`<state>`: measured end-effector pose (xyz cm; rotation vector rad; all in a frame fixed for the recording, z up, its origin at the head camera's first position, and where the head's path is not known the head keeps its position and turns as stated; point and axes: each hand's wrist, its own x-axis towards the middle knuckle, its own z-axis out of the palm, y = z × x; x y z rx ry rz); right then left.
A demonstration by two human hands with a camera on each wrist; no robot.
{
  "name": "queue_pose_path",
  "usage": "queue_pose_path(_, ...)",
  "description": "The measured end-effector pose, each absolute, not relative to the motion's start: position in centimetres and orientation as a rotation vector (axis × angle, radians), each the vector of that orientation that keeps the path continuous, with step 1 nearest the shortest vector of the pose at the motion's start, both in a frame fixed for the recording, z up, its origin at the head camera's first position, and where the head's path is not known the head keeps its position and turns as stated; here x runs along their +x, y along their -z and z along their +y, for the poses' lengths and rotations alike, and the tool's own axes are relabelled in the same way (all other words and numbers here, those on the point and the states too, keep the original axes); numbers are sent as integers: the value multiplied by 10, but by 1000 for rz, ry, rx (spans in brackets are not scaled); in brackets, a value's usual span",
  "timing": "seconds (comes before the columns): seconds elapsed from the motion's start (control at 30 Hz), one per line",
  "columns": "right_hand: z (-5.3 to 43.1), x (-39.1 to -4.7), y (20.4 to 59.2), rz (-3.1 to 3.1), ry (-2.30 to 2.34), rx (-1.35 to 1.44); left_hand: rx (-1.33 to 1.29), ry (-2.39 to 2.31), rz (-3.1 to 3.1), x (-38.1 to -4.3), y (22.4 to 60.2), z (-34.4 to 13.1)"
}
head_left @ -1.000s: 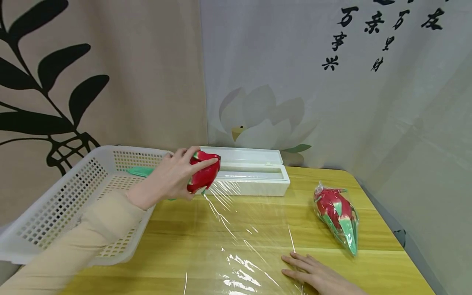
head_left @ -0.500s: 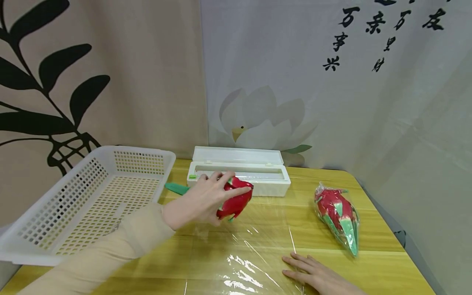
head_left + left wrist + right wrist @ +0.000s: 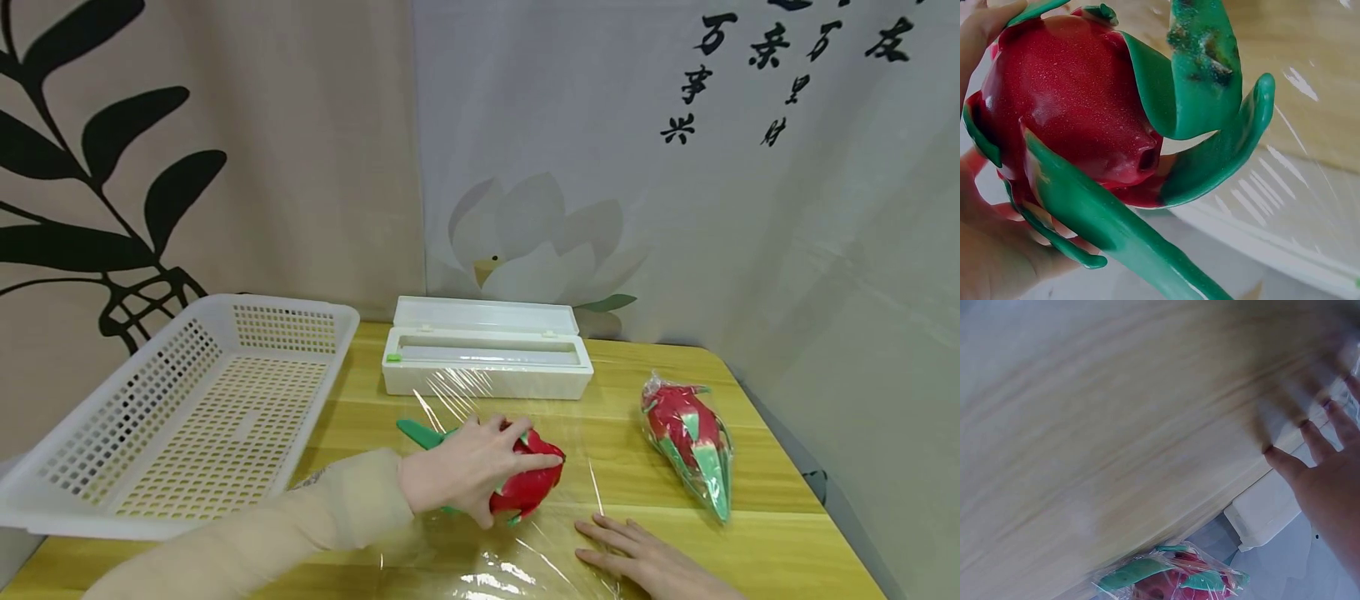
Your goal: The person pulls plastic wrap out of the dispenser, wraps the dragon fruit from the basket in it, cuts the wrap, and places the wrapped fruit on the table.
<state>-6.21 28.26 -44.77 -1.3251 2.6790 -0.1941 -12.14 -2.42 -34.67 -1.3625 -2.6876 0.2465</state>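
Note:
My left hand (image 3: 468,475) grips a red dragon fruit (image 3: 531,479) with green leaf-like scales, over a sheet of cling film (image 3: 517,542) spread on the table. In the left wrist view the dragon fruit (image 3: 1072,94) fills much of the picture, fingers around its far side and green scales pointing outward. My right hand (image 3: 645,557) rests with fingers spread at the film's right edge. In the right wrist view, that hand (image 3: 1329,462) has its fingertips on the tabletop. A second dragon fruit (image 3: 688,442), wrapped in clear film, lies to the right.
The white film dispenser box (image 3: 487,379) stands at the back with its lid raised, and the film runs out from it toward the front. A white perforated basket (image 3: 341,333) sits at the left. The wooden table's (image 3: 780,500) right edge lies beyond the wrapped fruit.
My left hand has carried the dragon fruit from beside the basket, rightward and toward the front, over the film. My right hand stays in place.

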Motion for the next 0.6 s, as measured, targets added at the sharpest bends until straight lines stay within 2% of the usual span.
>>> queue_pose_path(0.27, 282, -61, 448, 2670, 218, -1292, -1423, -352, -2692, -115, 364, -5)
queue_pose_path(0.6, 283, -61, 450, 2726, 205, -1334, -1413, -314, -2656, -112, 379, -4)
